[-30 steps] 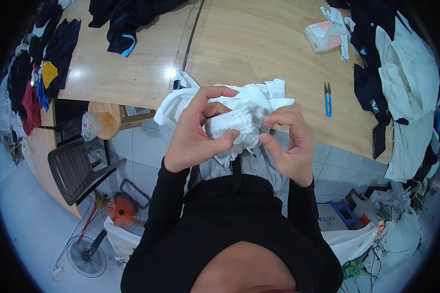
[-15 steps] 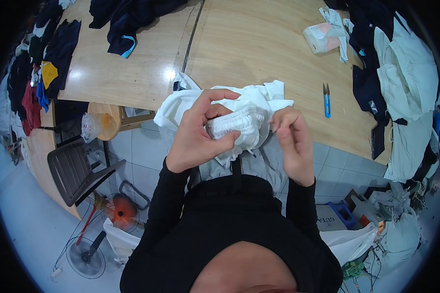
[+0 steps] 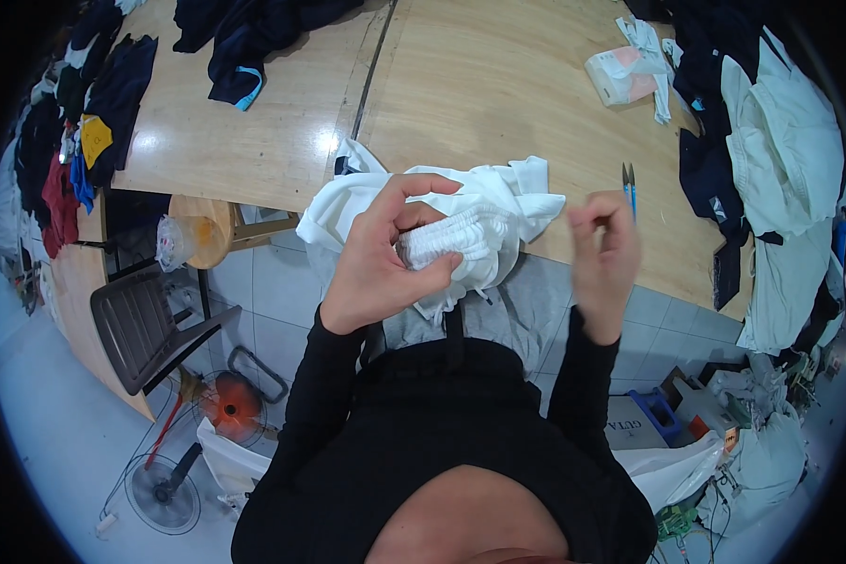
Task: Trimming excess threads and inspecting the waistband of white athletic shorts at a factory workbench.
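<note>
Near the table's front edge, my left hand (image 3: 367, 268) is closed on a white garment (image 3: 461, 235), its thumb across a gathered elastic band. The rest of the cloth spreads over the table edge and hangs toward my lap. My right hand (image 3: 603, 249) is raised to the right of the garment, apart from it. Its fingers are curled together in a pinch and a little blurred; whatever they hold, if anything, is too small to make out. Just beyond it lie blue-handled thread snips (image 3: 629, 177), partly covered by that hand.
A white and pink packet (image 3: 620, 77) with white scraps lies at the far right. Navy and white garments (image 3: 782, 141) are piled at the right edge. Navy clothes (image 3: 244, 38) lie at the far left. A stool (image 3: 214, 235), brown chair (image 3: 136, 324) and fan (image 3: 164, 493) stand at left.
My right hand has moved right, away from the garment, and now partly covers the snips. My left hand keeps its hold on the gathered band with little movement.
</note>
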The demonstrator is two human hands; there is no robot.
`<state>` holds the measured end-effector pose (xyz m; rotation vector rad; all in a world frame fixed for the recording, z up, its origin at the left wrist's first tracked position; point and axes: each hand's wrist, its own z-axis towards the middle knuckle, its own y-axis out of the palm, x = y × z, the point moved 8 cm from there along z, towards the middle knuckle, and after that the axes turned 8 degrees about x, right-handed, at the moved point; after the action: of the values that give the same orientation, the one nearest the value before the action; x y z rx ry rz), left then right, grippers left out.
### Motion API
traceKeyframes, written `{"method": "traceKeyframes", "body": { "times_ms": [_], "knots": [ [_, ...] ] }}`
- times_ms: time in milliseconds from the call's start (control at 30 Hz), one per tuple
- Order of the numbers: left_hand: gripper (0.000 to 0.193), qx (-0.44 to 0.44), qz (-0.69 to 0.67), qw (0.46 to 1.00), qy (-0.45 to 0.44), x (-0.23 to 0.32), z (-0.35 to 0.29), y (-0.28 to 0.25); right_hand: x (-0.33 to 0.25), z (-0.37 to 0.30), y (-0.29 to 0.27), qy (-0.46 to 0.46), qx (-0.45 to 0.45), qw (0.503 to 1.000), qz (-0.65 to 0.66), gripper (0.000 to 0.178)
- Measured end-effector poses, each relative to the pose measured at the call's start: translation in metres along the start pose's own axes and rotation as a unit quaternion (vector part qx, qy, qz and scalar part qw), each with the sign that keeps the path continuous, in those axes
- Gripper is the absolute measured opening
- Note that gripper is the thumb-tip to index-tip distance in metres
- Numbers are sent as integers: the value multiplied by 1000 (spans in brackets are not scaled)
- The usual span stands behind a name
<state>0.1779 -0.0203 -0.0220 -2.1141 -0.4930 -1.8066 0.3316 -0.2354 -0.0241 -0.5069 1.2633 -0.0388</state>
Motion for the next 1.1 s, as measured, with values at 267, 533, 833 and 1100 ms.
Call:
{"method": "traceKeyframes", "body": {
  "times_ms": [267,533,833,1100],
  "knots": [
    [62,-1,-3,1000,-1,-2,1,-2,137,26,-60,-136,186,885,-404,31],
    [60,2,-27,999,-21,-4,3,0,156,8,-60,-163,170,864,-444,23],
    [65,-6,-27,999,-39,-8,3,-1,43,-34,-2,90,39,987,127,16],
    [69,-12,-37,998,-44,-6,1,2,-11,-44,45,47,-186,977,94,33]
  ]
}}
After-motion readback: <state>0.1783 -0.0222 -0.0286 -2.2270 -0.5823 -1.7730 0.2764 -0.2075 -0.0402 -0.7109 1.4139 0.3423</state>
